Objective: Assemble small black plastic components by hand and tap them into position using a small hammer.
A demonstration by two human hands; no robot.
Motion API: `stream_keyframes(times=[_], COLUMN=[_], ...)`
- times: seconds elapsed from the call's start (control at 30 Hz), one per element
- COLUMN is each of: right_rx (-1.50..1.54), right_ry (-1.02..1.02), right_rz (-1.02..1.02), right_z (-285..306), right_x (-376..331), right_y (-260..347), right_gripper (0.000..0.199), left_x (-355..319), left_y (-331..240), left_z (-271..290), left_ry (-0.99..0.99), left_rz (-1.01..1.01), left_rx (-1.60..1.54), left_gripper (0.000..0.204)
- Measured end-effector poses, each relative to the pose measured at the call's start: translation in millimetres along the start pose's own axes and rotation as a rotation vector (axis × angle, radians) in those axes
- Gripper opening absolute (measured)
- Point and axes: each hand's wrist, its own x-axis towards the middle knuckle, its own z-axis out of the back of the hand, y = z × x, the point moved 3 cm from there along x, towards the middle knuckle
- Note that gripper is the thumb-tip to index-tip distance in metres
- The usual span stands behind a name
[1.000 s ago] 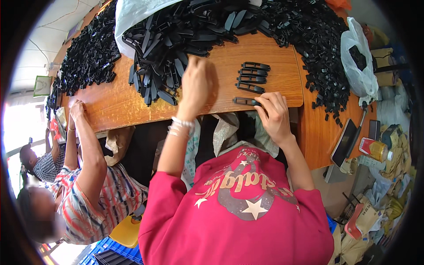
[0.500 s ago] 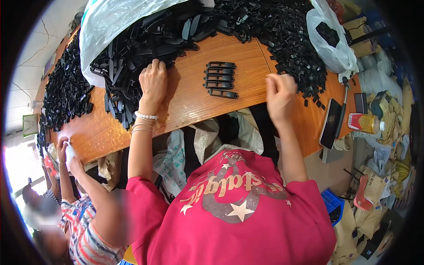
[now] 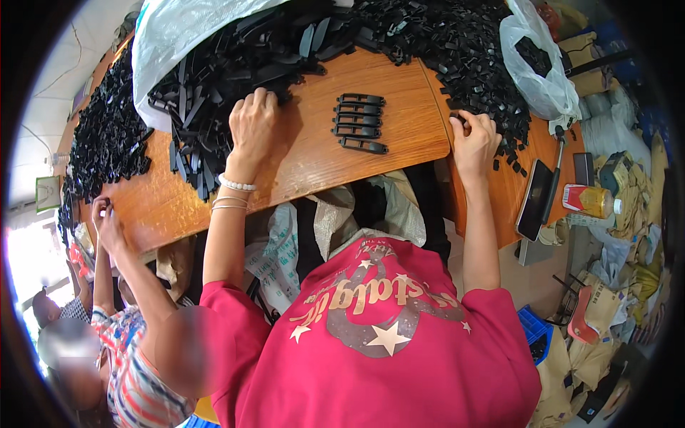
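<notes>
the wooden bench (image 3: 314,167) carries a big heap of long black plastic strips (image 3: 214,78) spilling from a clear bag (image 3: 178,28). my left hand (image 3: 251,127) rests on the heap's edge, fingers curled into the strips. my right hand (image 3: 474,139) pinches small black clips (image 3: 471,50). five finished pieces (image 3: 359,123) lie between my hands.

— Where can a hand pass on the bench (image 3: 314,167)?
— Across the bare wood between the long black strips (image 3: 214,85) on the left and the heap of small black clips (image 3: 457,50) on the right.
— Anything in that lane?
— A short stack of black frames (image 3: 359,123) lies mid-bench; pass in front of it, along the near edge.
</notes>
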Motion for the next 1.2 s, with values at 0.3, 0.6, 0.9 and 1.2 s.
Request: stream_keyframes(times=[0.3, 0.6, 0.9, 1.2], right_rx=[-0.033, -0.112, -0.012, 0.126], right_ry=[0.104, 0.031, 0.112, 0.205], right_rz=[0.060, 0.145, 0.134, 0.126], right_z=[-4, -8, -4, -8], right_x=[12, 6, 18, 28], right_y=[-12, -2, -6, -9], right_gripper=[0.021, 0.022, 0.019, 0.015], left_x=[-20, -11, -33, -59], left_y=[-35, -50, -62, -79], left_z=[5, -9, 8, 14], left_ry=[-0.273, -0.297, -0.028, -0.110], left_rz=[0.434, 0.279, -0.043, 1.038], left_rx=[-0.713, -0.348, -0.346, -2.104], left_gripper=[0.012, 0.022, 0.031, 0.038])
